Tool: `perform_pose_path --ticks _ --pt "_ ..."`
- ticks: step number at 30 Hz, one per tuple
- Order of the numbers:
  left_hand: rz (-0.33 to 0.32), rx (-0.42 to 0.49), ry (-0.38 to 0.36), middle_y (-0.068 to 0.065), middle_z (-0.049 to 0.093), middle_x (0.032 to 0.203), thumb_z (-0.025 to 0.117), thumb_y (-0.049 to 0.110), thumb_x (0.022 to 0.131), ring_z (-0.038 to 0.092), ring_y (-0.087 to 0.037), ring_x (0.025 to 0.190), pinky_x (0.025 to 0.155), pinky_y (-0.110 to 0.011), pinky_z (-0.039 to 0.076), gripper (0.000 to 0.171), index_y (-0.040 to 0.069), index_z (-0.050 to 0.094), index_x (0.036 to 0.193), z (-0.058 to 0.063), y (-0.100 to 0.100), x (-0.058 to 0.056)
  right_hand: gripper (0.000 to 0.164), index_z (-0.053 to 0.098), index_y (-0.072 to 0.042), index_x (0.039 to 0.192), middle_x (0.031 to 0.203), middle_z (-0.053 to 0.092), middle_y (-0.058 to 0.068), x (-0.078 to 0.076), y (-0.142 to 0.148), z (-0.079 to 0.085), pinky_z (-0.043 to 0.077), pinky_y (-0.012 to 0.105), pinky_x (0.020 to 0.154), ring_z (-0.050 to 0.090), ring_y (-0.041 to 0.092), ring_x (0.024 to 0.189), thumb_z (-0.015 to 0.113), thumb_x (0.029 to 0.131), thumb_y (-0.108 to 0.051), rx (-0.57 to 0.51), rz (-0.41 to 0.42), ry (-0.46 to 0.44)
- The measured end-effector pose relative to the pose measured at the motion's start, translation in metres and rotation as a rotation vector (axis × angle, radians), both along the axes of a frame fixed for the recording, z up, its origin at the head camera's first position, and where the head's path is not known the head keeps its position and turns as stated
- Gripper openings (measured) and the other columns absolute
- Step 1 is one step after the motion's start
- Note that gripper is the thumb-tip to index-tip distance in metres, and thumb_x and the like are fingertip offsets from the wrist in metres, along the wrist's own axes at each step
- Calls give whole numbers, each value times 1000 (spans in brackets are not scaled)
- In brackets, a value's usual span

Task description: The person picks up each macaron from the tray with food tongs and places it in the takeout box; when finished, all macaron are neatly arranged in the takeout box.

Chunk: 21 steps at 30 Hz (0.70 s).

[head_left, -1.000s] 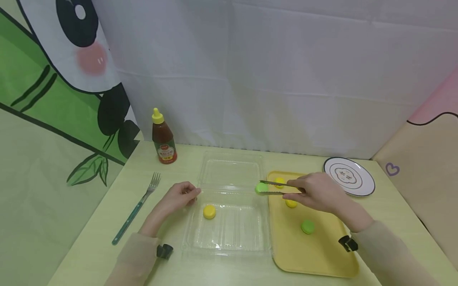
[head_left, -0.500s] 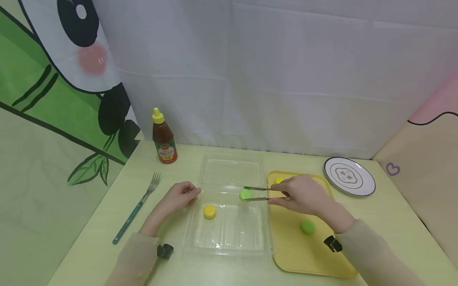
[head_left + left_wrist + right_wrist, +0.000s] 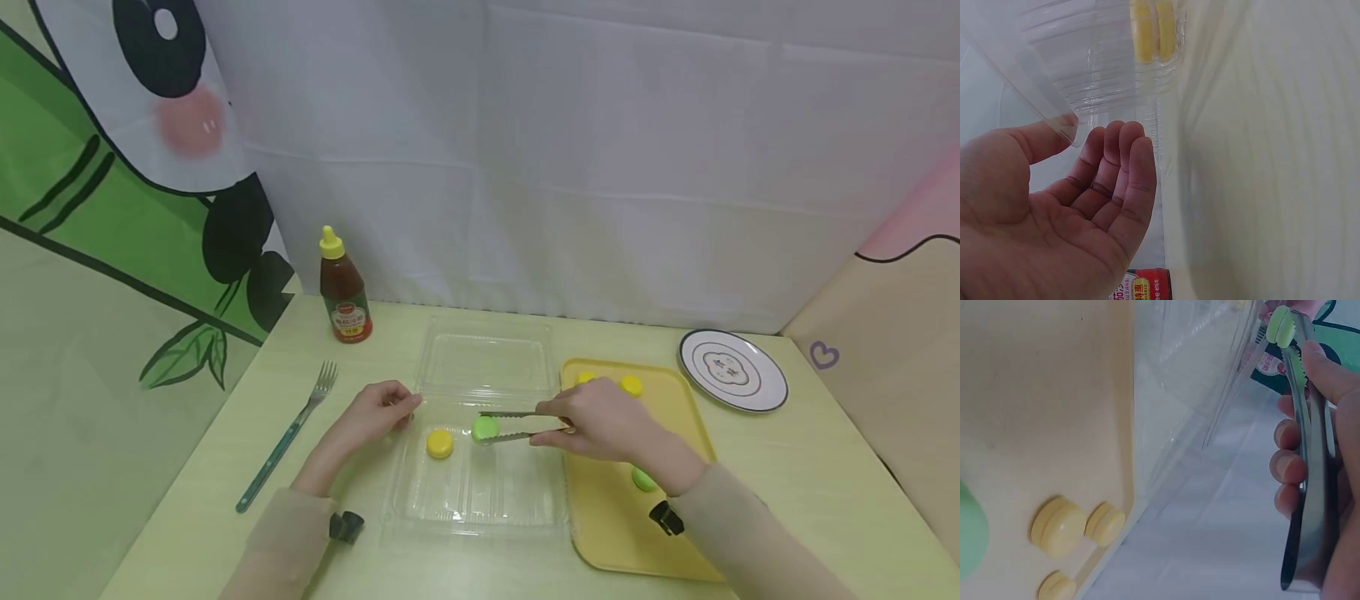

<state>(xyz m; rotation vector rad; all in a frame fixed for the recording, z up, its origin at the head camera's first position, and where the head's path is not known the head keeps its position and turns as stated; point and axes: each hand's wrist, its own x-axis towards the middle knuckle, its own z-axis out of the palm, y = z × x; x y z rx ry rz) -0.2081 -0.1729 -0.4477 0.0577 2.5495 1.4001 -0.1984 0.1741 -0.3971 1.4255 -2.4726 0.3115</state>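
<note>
My right hand (image 3: 596, 421) grips metal tongs (image 3: 1313, 462). Between their tips is a green macaron (image 3: 485, 429), held above the bottom half of an open clear plastic clamshell box (image 3: 480, 523). A yellow macaron (image 3: 439, 444) sits inside that box, towards its left side. At the box's left edge near the hinge is my left hand (image 3: 382, 410); its thumb and curled fingers take the rim between them in the left wrist view. To the right lies a yellow tray (image 3: 637, 550), with a green macaron (image 3: 643, 479) partly hidden by my right arm and yellow macarons (image 3: 1059, 526) near its far end.
A fork with a green handle (image 3: 277, 458) lies left of the box. Behind it stands a sauce bottle (image 3: 345, 300) with a yellow cap. A white plate (image 3: 733, 371) rests at the back right beside the tray. A white cloth (image 3: 600, 167) hangs behind the table.
My right hand has carried the green macaron in the tongs leftward and slightly nearer, from the tray's edge to over the box, close to the yellow macaron. The left hand has stayed put.
</note>
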Motion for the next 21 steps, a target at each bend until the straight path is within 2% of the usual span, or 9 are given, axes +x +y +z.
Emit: perform_pose_path --ticks 9,14,18,21 --pt "-5 14 3 -7 61 80 60 28 101 55 -21 74 65 -31 45 27 1 63 97 0 0 0 34 68 -16 84 58 36 -17 3 -18 -7 26 17 48 32 -3 50 69 91 -49 41 9 -74" --pt "-2 18 -4 -7 60 80 60 28 101 55 -20 74 66 -31 46 26 2 63 97 0 0 -1 34 71 -15 87 58 41 -17 5 -28 -10 29 16 48 34 -4 50 69 91 -49 65 24 -78" --pt "-8 18 1 -7 61 80 60 28 101 55 -20 74 66 -31 46 27 1 63 98 -1 -1 -1 35 73 -14 93 61 51 -16 6 -34 -13 34 16 50 38 -5 50 69 91 -49 91 38 -89" --pt "-9 17 4 -7 61 80 60 27 101 55 -20 74 65 -31 46 27 1 63 98 -1 -1 -1 39 75 -13 100 69 65 -11 7 -38 -16 41 16 54 44 -5 52 68 92 -50 114 36 -107"
